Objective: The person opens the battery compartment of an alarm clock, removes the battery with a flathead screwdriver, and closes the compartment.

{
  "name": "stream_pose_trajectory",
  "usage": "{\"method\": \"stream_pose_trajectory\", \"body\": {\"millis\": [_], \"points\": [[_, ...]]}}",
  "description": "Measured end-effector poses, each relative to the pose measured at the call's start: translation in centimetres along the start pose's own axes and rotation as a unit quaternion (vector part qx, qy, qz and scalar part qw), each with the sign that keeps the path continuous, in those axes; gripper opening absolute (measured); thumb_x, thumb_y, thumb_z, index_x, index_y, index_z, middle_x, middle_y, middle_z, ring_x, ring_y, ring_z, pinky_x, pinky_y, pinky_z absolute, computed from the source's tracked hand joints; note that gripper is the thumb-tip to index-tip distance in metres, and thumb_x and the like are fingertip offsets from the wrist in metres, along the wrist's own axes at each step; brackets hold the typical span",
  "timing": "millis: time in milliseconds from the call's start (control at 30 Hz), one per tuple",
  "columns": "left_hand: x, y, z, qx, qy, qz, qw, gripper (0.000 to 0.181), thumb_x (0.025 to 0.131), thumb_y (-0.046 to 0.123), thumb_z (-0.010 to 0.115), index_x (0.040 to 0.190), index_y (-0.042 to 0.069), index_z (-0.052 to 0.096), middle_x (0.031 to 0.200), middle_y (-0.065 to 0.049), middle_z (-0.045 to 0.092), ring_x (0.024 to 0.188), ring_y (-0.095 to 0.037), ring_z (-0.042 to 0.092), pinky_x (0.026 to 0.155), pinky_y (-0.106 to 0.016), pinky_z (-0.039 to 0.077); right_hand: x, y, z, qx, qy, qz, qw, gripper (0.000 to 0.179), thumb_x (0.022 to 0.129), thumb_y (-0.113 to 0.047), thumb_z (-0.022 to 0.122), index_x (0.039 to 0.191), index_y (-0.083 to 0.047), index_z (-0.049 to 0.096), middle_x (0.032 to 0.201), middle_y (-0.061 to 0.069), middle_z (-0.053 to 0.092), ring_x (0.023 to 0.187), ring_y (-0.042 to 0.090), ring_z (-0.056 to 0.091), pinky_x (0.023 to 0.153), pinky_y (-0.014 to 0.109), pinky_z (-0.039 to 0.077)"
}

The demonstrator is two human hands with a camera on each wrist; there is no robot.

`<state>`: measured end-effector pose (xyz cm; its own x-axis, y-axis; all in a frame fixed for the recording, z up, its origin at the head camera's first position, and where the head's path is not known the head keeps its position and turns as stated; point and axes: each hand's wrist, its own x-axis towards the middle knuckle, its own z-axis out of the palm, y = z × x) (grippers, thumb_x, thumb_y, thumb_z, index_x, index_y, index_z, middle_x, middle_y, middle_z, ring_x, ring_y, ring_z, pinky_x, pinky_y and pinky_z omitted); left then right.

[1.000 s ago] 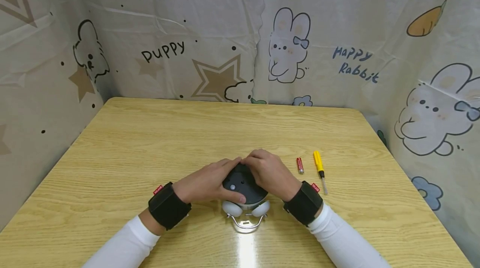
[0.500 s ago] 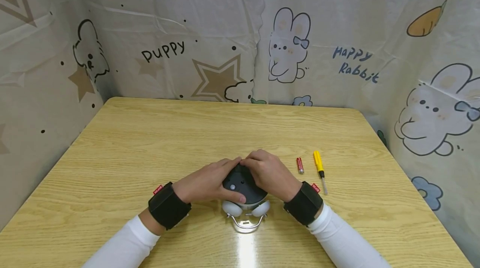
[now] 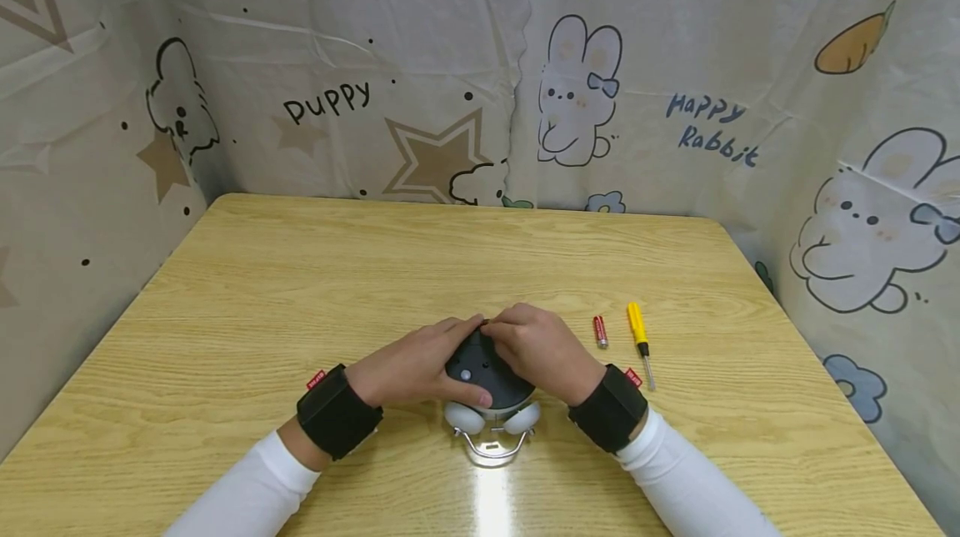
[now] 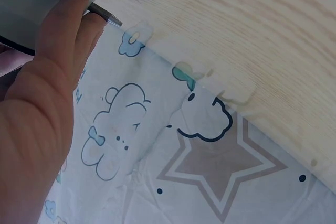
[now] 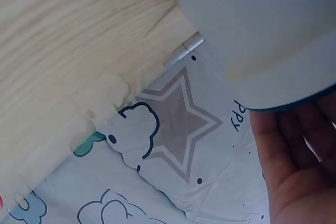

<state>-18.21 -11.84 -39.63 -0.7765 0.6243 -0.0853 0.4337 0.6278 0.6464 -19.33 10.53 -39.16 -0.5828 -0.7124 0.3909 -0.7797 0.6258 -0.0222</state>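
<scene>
A twin-bell alarm clock (image 3: 497, 383) lies with its dark back upward, its two white bells (image 3: 463, 418) and metal handle towards me. My left hand (image 3: 420, 362) holds it from the left, thumb across the back cover and fingers round the far side. On the upper right, my right hand (image 3: 542, 349) has curled fingers at the far edge of the back; what the fingertips grip there is hidden. The left wrist view shows the clock's pale casing (image 4: 26, 9) and a metal foot (image 4: 107, 15) beside the fingers. In the right wrist view, fingers (image 5: 270, 150) meet the casing's dark rim.
A red battery (image 3: 600, 332) lies on the wooden table (image 3: 337, 270) to the right of the clock. Beside it is a screwdriver (image 3: 637, 327) with a yellow handle. Printed cloth (image 3: 450, 62) hangs behind the table and at both sides.
My right hand has shifted very slightly down and right at the clock's far edge, its knuckles a little lower. The left hand and the clock stay put.
</scene>
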Motion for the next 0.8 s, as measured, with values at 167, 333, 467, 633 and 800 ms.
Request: {"method": "stream_pose_trajectory", "body": {"millis": [167, 333, 467, 633, 800], "points": [[0.01, 0.02, 0.02, 0.001, -0.003, -0.004, 1.0, 0.111, 0.084, 0.066, 0.076, 0.164, 0.007, 0.027, 0.152, -0.014, 0.052, 0.122, -0.019, 0.058, 0.101, -0.039, 0.05, -0.12, -0.06, 0.02, -0.009, -0.006, 0.0, 0.9999, 0.019, 0.09, -0.012, 0.08, 0.109, -0.009, 0.082, 0.099, 0.001, 0.079, 0.092, 0.013, 0.072, 0.079, 0.026, 0.06], [0.02, 0.03, -0.01, 0.001, -0.004, -0.003, 1.0, 0.111, 0.084, 0.065, 0.076, 0.164, 0.006, 0.027, 0.152, -0.014, 0.051, 0.121, -0.019, 0.059, 0.101, -0.039, 0.051, -0.1, -0.12, -0.09, -0.009, -0.014, -0.004, 0.9998, 0.019, 0.09, -0.013, 0.081, 0.109, -0.01, 0.082, 0.1, 0.001, 0.08, 0.092, 0.014, 0.072, 0.078, 0.027, 0.06], [0.04, -0.01, -0.03, 0.003, -0.001, -0.003, 1.0, 0.111, 0.083, 0.066, 0.076, 0.164, 0.007, 0.027, 0.151, -0.013, 0.052, 0.121, -0.018, 0.059, 0.1, -0.038, 0.051, -0.08, -0.17, -0.25, -0.017, -0.016, -0.015, 0.9996, 0.019, 0.09, -0.013, 0.081, 0.108, -0.01, 0.082, 0.099, 0.0, 0.08, 0.091, 0.014, 0.071, 0.078, 0.026, 0.06], [0.0, -0.02, -0.09, -0.004, -0.003, -0.008, 1.0, 0.111, 0.083, 0.065, 0.077, 0.165, 0.009, 0.026, 0.151, -0.011, 0.052, 0.12, -0.016, 0.059, 0.1, -0.037, 0.051, -0.1, -0.17, -0.22, -0.027, -0.011, -0.029, 0.9991, 0.016, 0.092, -0.014, 0.078, 0.107, -0.01, 0.081, 0.097, 0.0, 0.079, 0.088, 0.013, 0.07, 0.077, 0.026, 0.059], [-0.11, 0.09, -0.16, -0.011, -0.003, -0.012, 0.9999, 0.111, 0.083, 0.065, 0.078, 0.165, 0.011, 0.026, 0.156, -0.012, 0.049, 0.127, -0.02, 0.058, 0.104, -0.04, 0.05, -0.11, -0.31, -0.34, -0.064, -0.008, -0.06, 0.9961, 0.019, 0.096, -0.016, 0.073, 0.113, -0.012, 0.078, 0.098, -0.001, 0.08, 0.086, 0.012, 0.07, 0.077, 0.026, 0.059]]}}
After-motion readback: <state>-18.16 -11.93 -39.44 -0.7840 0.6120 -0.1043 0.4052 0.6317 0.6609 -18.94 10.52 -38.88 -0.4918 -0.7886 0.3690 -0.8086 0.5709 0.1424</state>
